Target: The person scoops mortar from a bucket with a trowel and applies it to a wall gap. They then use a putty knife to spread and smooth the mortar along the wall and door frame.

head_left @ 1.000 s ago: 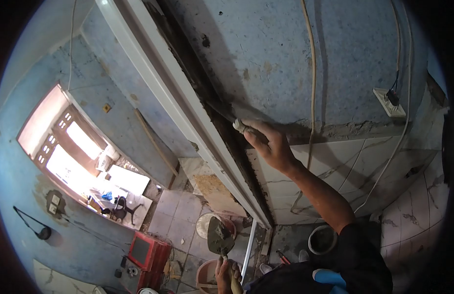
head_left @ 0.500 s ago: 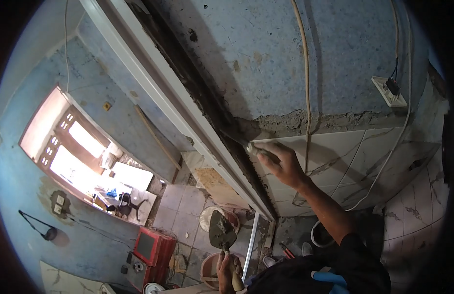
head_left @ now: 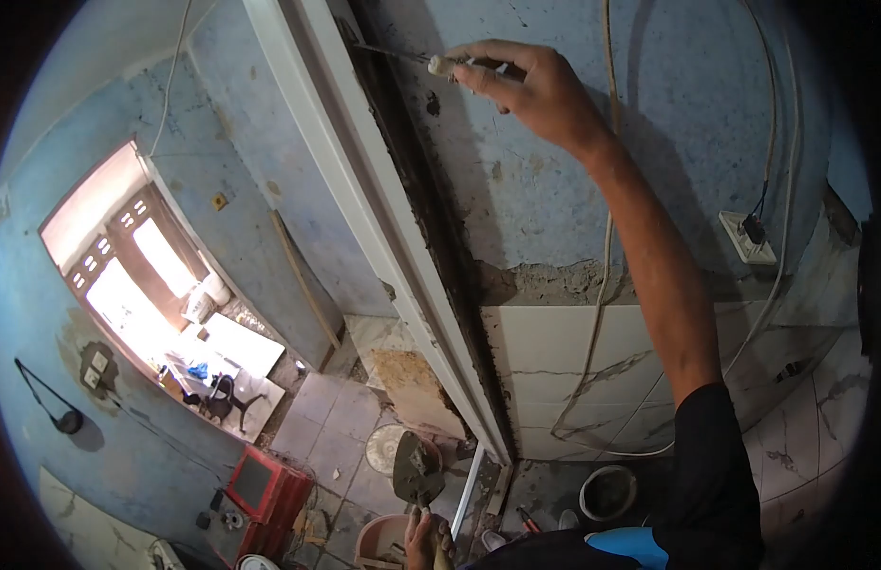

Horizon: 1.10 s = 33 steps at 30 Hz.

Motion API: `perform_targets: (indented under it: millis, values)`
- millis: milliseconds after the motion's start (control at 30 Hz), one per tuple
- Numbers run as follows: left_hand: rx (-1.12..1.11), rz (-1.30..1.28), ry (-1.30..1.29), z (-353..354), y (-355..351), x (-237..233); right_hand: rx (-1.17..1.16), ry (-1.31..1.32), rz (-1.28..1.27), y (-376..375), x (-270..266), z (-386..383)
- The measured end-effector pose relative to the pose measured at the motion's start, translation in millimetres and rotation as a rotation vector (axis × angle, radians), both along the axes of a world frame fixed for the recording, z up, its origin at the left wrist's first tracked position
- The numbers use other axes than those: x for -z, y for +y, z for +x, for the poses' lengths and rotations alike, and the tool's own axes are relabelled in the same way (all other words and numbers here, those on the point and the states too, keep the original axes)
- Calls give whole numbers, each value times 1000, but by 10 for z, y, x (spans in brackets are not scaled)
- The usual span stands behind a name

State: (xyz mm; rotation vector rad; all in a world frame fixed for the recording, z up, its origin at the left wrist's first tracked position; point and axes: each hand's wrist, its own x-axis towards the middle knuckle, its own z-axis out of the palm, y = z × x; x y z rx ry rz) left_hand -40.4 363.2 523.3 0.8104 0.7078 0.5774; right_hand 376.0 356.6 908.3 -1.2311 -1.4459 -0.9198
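Note:
High on the blue wall, my right hand is closed round the pale handle of a small, thin-bladed tool. The blade reaches to the dark mortar strip beside the white frame. Down at the bottom, my left hand is closed on a trowel, whose broad blade points up and carries some grey mortar. Below the blue paint, rough cement borders the marbled wall tiles.
A pink bucket and a round pale bucket stand near my left hand. A red box is at lower left. Another bucket stands below the tiles. A switch plate hangs on wires at right.
My right hand has moved up along the mortar strip with the small tool, from the tile edge to high on the wall. The view has shifted slightly; my left hand still holds the trowel.

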Motion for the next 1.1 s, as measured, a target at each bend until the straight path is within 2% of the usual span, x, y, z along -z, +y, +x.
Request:
perform_targets:
  millis: [133, 200, 233, 267, 300, 400, 667, 900, 967, 1000, 1067, 1100]
  values:
    - [9, -16, -19, -32, 52, 142, -19, -107, -41, 20, -93, 69]
    - [-56, -15, 104, -41, 72, 224, -49, -99, -91, -36, -23, 34]
    - [-55, -21, 113, -70, 62, 206, -36, -44, -151, -77, 53, -7]
    - [-27, -19, 16, -87, 65, 178, -22, 8, -210, -114, 129, -35]
    - [1, -15, -82, -76, 65, 114, -23, 13, -215, -121, 228, -18]
    - [-38, -26, -113, -38, -6, -13, -83, 5, -213, -114, 656, 28]
    - [-26, -5, -29, -75, 8, 58, -20, 174, -429, -286, 1635, -101]
    - [-19, -39, -31, -55, 19, 58, -7, 215, -592, -484, 2490, -127]
    - [-31, -60, -56, -14, 7, 17, -195, 464, -448, -521, 2543, -180]
    - [-15, -65, -60, -9, 9, -1, -195, 448, -450, -556, 2399, -242]
    - [10, -65, -83, -23, 32, 53, -507, 1092, -514, -728, 1932, -521]
    - [11, -68, -91, 0, 26, 24, -502, 1087, -518, -761, 1765, -575]
